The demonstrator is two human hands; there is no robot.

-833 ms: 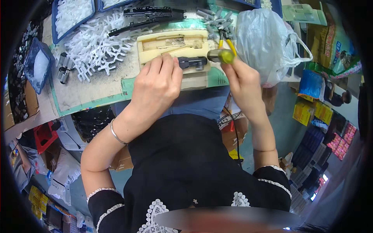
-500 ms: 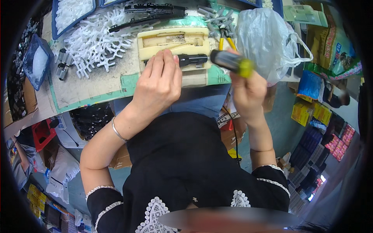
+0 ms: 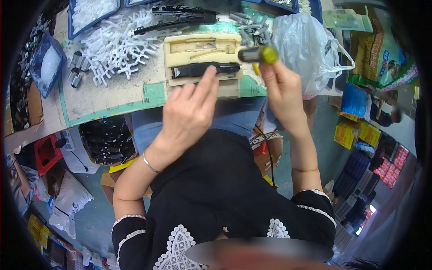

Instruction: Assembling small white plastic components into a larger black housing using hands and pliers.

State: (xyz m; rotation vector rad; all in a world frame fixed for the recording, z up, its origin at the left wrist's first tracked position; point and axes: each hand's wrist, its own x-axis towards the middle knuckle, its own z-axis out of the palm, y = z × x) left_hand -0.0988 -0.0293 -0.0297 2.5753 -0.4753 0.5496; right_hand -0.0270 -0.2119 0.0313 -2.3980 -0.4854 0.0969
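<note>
A long black plastic part (image 3: 196,69) lies lengthwise in a cream-coloured fixture block (image 3: 173,46) on the table. My left hand (image 3: 191,105) is at the block's near side, its index and middle fingers stretched out. The index fingertip overlaps the black part; whether it presses on it is hard to tell. To the right, my right hand (image 3: 283,85) is closed around a short tool that looks like a mallet (image 3: 252,55), dark at its left end and yellow at its right. The tool is just beyond the block's right end. Its handle is mostly hidden by my fingers.
White branched plastic pieces (image 3: 114,49) are heaped left of the block. Behind it lie black strips (image 3: 180,20) and grey cylinders (image 3: 252,28). A clear plastic bag (image 3: 299,49) stands right. Blue bins (image 3: 60,67) sit at the left and far edges.
My left hand has drawn back toward me, uncovering more of the black part, and its fingers have spread. The mallet has moved slightly left and up, no longer strongly blurred.
</note>
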